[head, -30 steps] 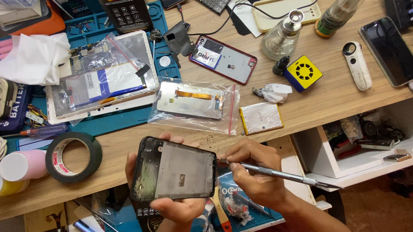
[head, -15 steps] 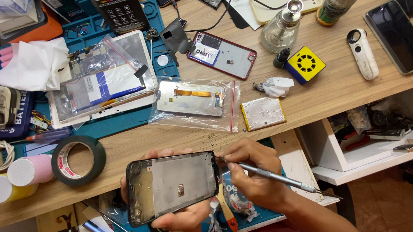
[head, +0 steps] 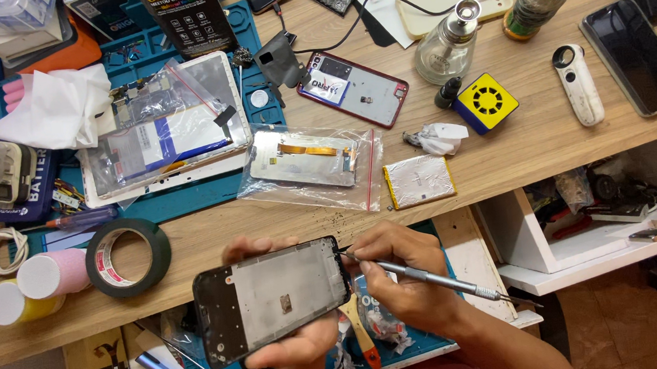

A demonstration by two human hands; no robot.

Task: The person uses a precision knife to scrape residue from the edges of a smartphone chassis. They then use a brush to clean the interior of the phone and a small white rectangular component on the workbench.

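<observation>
While the left hand [head: 294, 343] holds the phone frame [head: 271, 298] from below, fingers curled round its edges, the right hand [head: 398, 269] pinches a thin metal tool [head: 430, 278] like a pencil. The tool's tip touches the frame's top right corner. The frame sits just below the table [head: 528, 145] edge, over a blue mat [head: 411, 342]. To do this well, I think the tip should press softly and the frame should stay flat. Both wrists come up from below, the right one bent inward.
</observation>
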